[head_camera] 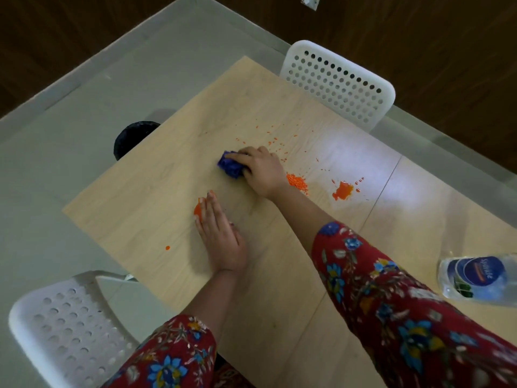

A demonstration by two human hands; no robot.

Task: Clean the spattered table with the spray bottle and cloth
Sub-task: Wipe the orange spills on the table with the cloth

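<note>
Floral red sleeves (391,303) fill the bottom of the view, one on each forearm, both reaching forward over the pale wood surface (279,275). At the right edge, just beside the right sleeve, the spray bottle (481,278) lies on its side on the surface; it is clear with a blue round label, and its long axis runs roughly left to right. Its head is cut off by the frame, so which end points where cannot be told.

The left hand (219,233) lies flat and open on the surface, palm down, fingers together and pointing away from the person. Its fingertips touch an orange blot (197,210) at their left side. A small orange dot (167,247) sits apart, nearer the left edge of the surface.

The right hand (261,170) is farther out, closed down on a crumpled blue cloth (230,166) and pressing it against the surface. The cloth is bunched into a lump, with no clear long axis, and it sticks out from under the fingers toward the left.

Just to the right of that wrist is a heap of orange grains (298,182), and beyond it a wet orange splash (342,191) with small droplets around it. Fine orange specks (268,138) scatter across the surface beyond the right hand.

A white perforated chair (338,82) stands at the far side, another (64,326) at the near left corner. A dark round bin (131,137) stands on the floor beside the left edge of the surface.
</note>
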